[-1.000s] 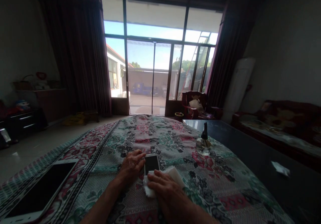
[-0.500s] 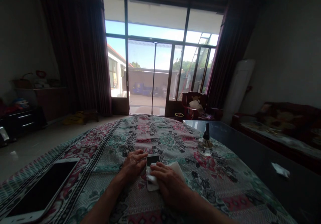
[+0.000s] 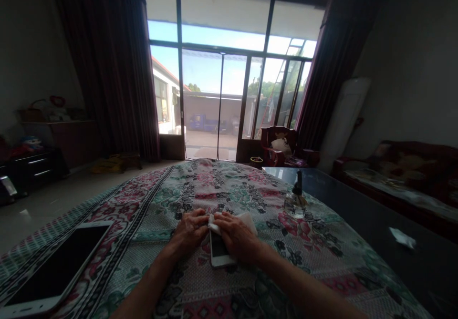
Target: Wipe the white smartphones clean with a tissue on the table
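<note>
A small white phone (image 3: pixel 219 252) with a dark screen lies on the flowered cloth (image 3: pixel 250 200). My left hand (image 3: pixel 191 230) rests against the phone's upper left edge, fingers curled on it. My right hand (image 3: pixel 235 235) presses a white tissue (image 3: pixel 246 220) onto the far end of the phone's screen, fingers bent over the tissue. The near part of the screen shows between my two hands.
A larger white phone (image 3: pixel 53 273) lies face up at the near left of the cloth. A small glass bottle (image 3: pixel 295 202) with a dark top stands at the right. A dark glossy table (image 3: pixel 375 233) with a crumpled paper scrap (image 3: pixel 402 238) lies beyond.
My right hand has slid the tissue from the phone's near end up to its far end, uncovering the near part of the screen. My left hand stays beside the phone.
</note>
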Available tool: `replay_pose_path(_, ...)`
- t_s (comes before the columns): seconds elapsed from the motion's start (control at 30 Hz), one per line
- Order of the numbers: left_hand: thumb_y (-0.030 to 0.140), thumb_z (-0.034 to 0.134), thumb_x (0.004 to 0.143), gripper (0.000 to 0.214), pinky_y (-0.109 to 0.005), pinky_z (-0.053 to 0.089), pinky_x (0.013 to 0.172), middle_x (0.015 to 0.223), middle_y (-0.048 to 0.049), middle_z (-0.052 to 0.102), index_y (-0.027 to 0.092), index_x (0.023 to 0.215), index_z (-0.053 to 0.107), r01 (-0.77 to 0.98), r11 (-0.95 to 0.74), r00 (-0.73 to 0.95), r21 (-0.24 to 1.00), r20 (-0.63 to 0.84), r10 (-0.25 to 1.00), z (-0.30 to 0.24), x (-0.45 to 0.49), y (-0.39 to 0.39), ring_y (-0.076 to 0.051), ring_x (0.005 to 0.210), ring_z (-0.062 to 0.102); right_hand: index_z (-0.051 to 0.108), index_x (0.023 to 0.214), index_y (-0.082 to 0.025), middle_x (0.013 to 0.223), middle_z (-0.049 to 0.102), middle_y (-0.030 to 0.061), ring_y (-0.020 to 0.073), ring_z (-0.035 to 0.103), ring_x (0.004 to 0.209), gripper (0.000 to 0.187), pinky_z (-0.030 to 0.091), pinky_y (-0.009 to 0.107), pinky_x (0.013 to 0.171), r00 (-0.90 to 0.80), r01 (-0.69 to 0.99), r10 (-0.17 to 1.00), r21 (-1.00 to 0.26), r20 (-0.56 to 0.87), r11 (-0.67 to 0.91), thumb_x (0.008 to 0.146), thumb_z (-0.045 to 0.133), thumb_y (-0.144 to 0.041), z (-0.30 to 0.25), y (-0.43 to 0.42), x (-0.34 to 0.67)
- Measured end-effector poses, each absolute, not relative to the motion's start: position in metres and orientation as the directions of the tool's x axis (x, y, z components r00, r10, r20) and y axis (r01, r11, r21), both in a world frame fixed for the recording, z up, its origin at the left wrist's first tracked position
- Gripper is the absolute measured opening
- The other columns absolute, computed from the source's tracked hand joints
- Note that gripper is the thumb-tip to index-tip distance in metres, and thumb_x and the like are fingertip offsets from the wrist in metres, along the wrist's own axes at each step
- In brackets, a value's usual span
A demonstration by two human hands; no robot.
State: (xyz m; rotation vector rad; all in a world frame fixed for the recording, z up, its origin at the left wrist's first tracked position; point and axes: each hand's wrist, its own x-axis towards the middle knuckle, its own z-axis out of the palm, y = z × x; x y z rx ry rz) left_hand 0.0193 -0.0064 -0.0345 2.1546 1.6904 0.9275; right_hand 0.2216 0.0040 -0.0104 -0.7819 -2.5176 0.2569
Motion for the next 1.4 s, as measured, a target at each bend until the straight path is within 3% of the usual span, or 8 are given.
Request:
replay_pose_path(0.43, 0.025, 0.059, 0.08, 0.034, -0.034, 0.04, 0.105, 0.128, -0.0021, 0.063, 0.029, 0.112, 0.071, 0.812, -0.226, 0.061, 0.538, 0.306, 0.95, -0.03, 0.024, -0.013, -0.022, 0.116, 0.056, 0.06, 0.122, -0.022, 0.128, 0.061, 0.0071, 0.0203, 0.052, 0.123, 0.04, 0.032, 0.04, 0.112, -0.822, 0.349, 0.461, -0.345, 0.333, 0.871, 0.088, 0.043, -0.01, 0.002, -0.077, 0.253)
replay_pose_path(0.77, 0.028, 0.057, 0.082, 0.035, -0.035, 0.039, 0.107, 0.132, -0.0025, 0.06, 0.029, 0.114, 0.07, 0.84, -0.177, 0.051, 0.513, 0.25, 0.967, -0.027, 0.025, -0.014, -0.024, 0.122, 0.052, 0.063, 0.116, -0.023, 0.13, 0.061, 0.0027, 0.0169, 0.052, 0.124, 0.037, 0.035, 0.036, 0.111, -0.794, 0.346, 0.471, -0.351, 0.384, 0.87, 0.089, 0.042, -0.012, 0.001, -0.034, 0.246)
replay_pose_path(1.07, 0.027, 0.054, 0.084, 0.032, -0.037, 0.039, 0.106, 0.127, -0.0022, 0.062, 0.033, 0.111, 0.071, 0.844, -0.263, 0.131, 0.468, 0.295, 0.947, -0.029, 0.023, -0.012, -0.023, 0.117, 0.055, 0.065, 0.116, -0.022, 0.128, 0.063, 0.0032, 0.0161, 0.054, 0.122, 0.033, 0.038, 0.032, 0.108, -0.72, 0.454, 0.564, -0.34, 0.404, 0.823, 0.093, 0.043, -0.014, -0.009, 0.011, 0.222)
replay_pose_path(1.4, 0.025, 0.057, 0.082, 0.031, -0.036, 0.04, 0.105, 0.127, -0.0025, 0.063, 0.032, 0.108, 0.073, 0.841, -0.221, 0.074, 0.494, 0.301, 0.951, -0.031, 0.026, -0.013, -0.023, 0.118, 0.055, 0.06, 0.122, -0.023, 0.133, 0.059, 0.0033, 0.0185, 0.05, 0.127, 0.037, 0.038, 0.037, 0.108, -0.784, 0.375, 0.475, -0.307, 0.399, 0.875, 0.092, 0.04, -0.014, -0.001, -0.041, 0.243)
